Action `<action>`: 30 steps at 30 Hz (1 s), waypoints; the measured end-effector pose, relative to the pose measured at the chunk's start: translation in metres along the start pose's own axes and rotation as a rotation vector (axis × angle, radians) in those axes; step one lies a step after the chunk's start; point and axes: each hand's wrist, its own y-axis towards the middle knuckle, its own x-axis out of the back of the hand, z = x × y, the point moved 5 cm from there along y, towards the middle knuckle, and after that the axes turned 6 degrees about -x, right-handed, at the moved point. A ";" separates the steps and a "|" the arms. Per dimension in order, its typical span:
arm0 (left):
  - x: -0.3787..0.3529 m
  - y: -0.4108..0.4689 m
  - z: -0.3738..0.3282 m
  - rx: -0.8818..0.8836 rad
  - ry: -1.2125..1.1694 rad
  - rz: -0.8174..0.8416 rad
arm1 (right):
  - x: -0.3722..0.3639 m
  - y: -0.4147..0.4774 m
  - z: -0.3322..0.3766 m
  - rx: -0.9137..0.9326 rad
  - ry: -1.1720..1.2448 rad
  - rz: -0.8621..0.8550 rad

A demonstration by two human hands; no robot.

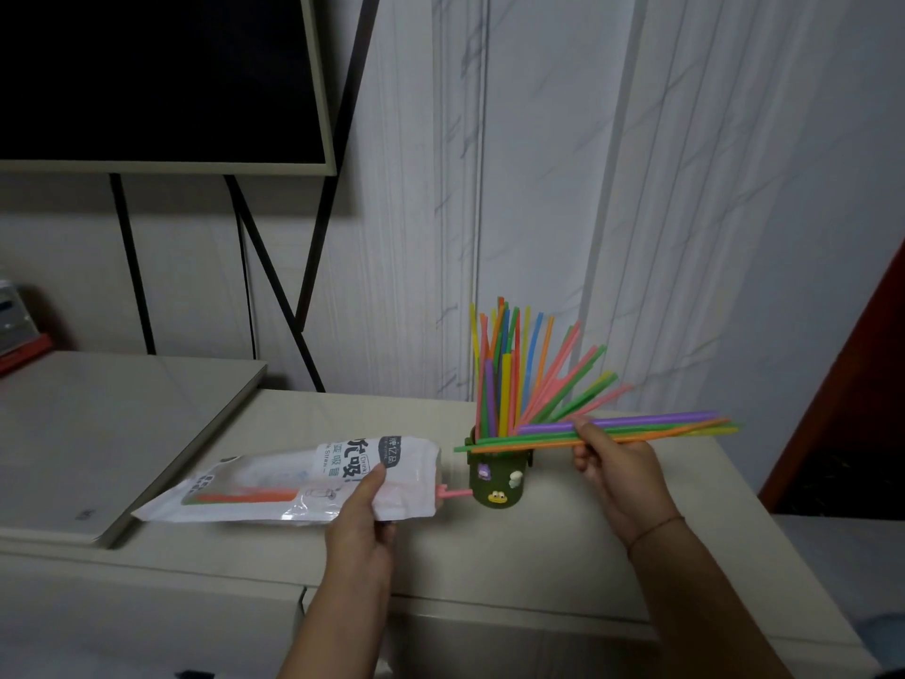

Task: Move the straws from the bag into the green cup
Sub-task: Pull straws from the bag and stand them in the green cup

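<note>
A green cup (497, 485) with small stickers stands on the beige table (538, 570) and holds several coloured straws (509, 370) fanned upward. My right hand (614, 470) grips a bundle of purple, green and orange straws (651, 426) held level, their left ends crossing the cup's rim. My left hand (365, 519) holds a white plastic bag (294, 482) lying on the table left of the cup. A pink straw (455, 493) sticks out of the bag's mouth toward the cup, and orange straws show inside the bag.
A flat beige box (98, 433) lies on the table's left part. A dark screen (156, 76) on black legs stands behind it. A white marbled wall is at the back, and a dark red door edge (842, 384) stands at the right.
</note>
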 end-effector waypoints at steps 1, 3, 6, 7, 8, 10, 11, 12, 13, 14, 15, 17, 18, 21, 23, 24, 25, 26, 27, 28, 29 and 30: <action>0.000 0.000 0.001 -0.002 0.010 0.004 | 0.002 0.003 0.003 0.027 -0.019 -0.019; 0.000 0.001 0.004 0.001 0.016 0.018 | 0.002 0.007 0.009 0.083 -0.081 -0.055; 0.000 -0.002 0.005 -0.006 0.011 0.026 | 0.000 0.014 0.014 0.149 -0.207 -0.104; -0.001 -0.002 0.005 -0.009 0.012 0.028 | -0.001 0.015 0.016 0.169 -0.246 -0.117; -0.002 -0.002 0.005 -0.013 0.007 0.036 | -0.003 0.017 0.016 0.188 -0.283 -0.125; -0.004 -0.004 0.006 -0.010 0.008 0.037 | -0.007 0.020 0.015 0.211 -0.355 -0.128; -0.005 -0.005 0.006 -0.010 0.012 0.037 | -0.010 0.022 0.014 0.218 -0.395 -0.126; -0.006 -0.005 0.006 -0.009 0.015 0.034 | -0.013 0.024 0.012 0.221 -0.440 -0.121; -0.007 -0.006 0.006 -0.006 0.016 0.035 | -0.016 0.026 0.009 0.220 -0.486 -0.113; -0.008 -0.007 0.006 -0.004 0.013 0.037 | -0.018 0.028 0.005 0.211 -0.524 -0.096; -0.009 -0.008 0.006 0.002 0.010 0.039 | -0.022 0.030 0.000 0.197 -0.556 -0.074; -0.010 -0.010 0.006 0.017 0.010 0.036 | -0.027 0.033 -0.008 0.166 -0.613 -0.035; -0.011 -0.011 0.006 0.021 0.009 0.033 | -0.029 0.035 -0.012 0.151 -0.632 -0.021; -0.012 -0.011 0.008 0.038 0.013 0.032 | -0.034 0.039 -0.023 0.112 -0.686 0.005; -0.012 -0.011 0.009 0.038 0.021 0.037 | -0.037 0.040 -0.029 0.078 -0.722 0.035; -0.012 -0.011 0.010 0.034 0.023 0.037 | -0.038 0.040 -0.031 0.059 -0.719 0.054; -0.012 -0.011 0.011 0.034 0.022 0.035 | -0.039 0.039 -0.033 0.044 -0.699 0.074; -0.012 -0.011 0.011 0.033 0.017 0.035 | -0.039 0.037 -0.033 0.039 -0.674 0.090; -0.013 -0.012 0.012 0.033 0.011 0.035 | -0.039 0.036 -0.032 0.045 -0.644 0.099; -0.013 -0.011 0.012 0.035 0.008 0.034 | -0.038 0.034 -0.030 0.055 -0.609 0.097; -0.013 -0.011 0.012 0.037 0.008 0.031 | -0.036 0.032 -0.028 0.065 -0.571 0.085; -0.012 -0.010 0.013 0.036 0.014 0.028 | -0.033 0.031 -0.026 0.074 -0.538 0.068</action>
